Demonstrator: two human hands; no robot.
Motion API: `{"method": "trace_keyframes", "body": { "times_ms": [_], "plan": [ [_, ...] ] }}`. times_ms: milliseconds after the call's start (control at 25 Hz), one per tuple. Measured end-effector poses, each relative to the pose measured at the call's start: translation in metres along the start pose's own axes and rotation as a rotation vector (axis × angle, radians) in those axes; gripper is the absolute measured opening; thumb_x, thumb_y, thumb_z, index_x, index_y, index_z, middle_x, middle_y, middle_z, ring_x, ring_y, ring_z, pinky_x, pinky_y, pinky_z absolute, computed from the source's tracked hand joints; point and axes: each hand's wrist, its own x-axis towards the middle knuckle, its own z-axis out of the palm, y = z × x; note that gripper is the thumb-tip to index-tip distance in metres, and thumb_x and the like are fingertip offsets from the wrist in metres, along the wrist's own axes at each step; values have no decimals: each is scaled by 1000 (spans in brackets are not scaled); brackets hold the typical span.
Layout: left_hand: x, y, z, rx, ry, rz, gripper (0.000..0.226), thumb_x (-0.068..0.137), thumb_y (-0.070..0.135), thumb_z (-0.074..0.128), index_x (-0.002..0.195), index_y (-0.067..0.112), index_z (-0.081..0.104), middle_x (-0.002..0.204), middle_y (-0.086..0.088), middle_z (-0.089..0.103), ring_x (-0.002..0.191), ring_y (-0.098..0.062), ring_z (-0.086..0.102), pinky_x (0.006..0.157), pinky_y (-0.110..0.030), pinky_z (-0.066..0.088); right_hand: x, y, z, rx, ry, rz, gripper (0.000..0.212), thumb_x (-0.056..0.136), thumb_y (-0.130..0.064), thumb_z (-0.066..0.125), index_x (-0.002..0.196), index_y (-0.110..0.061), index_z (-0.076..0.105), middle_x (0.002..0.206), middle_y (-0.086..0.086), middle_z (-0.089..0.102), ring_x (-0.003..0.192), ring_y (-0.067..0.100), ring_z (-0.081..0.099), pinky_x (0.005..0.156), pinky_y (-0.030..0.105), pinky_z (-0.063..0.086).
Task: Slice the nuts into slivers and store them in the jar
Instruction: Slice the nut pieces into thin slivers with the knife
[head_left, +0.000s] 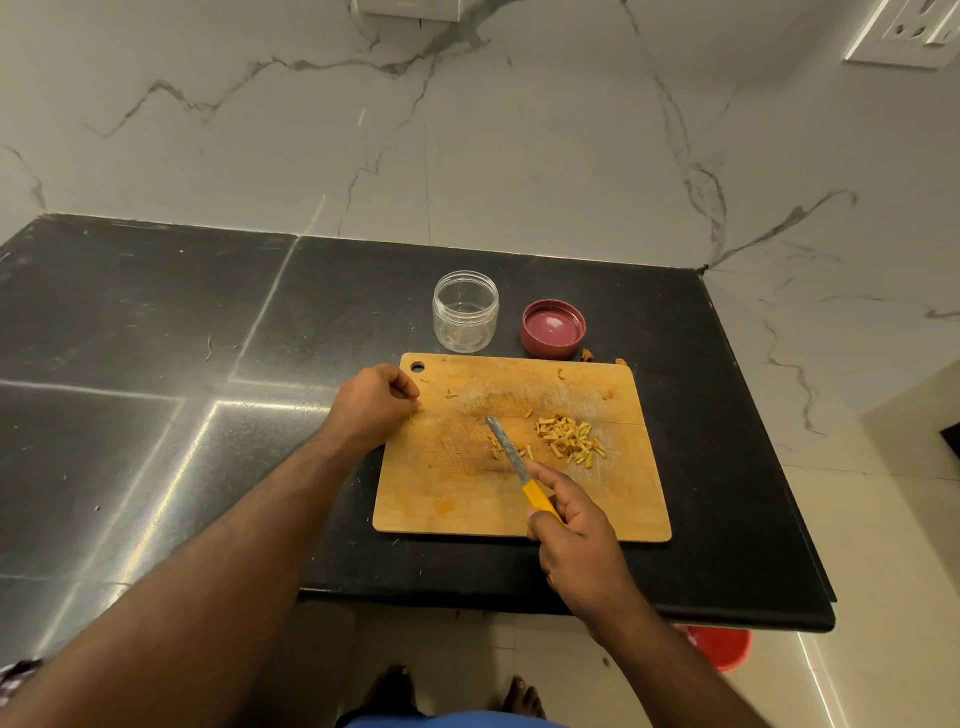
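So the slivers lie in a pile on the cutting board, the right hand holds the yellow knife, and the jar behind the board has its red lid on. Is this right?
Not quite. In the head view the jar is open, and the red lid lies upturned on the counter beside it. The rest holds: slivers on the cutting board, right hand holding the yellow knife.
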Motion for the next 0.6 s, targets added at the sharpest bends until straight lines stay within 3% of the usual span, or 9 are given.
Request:
{"method": "trace_keyframes", "body": {
  "times_ms": [200,280,400,600],
  "plan": [
    [0,-5,-1,131,-16,96,22,92,7,63,90,29,63,93,7,68,93,-12,62,65,-20,43,0,6,0,-12,-2,-10,50,98,-17,52,130,-54,51,104,-18,52,67,-6,47,61,13,34],
    [-2,-10,-1,328,6,178,25,95,9,57,101,33,62,102,5,65,98,-15,57,71,-25,46,-2,5,0,-19,-6,-15,49,98,-16,52,132,-51,51,96,-20,52,62,-5,47,57,13,34],
    [-6,-18,-1,678,83,446,25,100,17,51,120,31,57,108,3,69,107,-20,49,78,-32,41,-4,2,0,-33,-4,-17,48,99,-13,51,133,-48,51,87,-18,53,56,-1,46,53,14,35],
    [-7,-26,-6,960,108,588,22,98,30,56,119,28,50,118,6,66,114,-21,48,83,-34,39,-4,0,1,-74,-16,-58,49,99,-16,52,126,-56,49,96,-20,53,70,-5,47,64,15,35]
  ]
}}
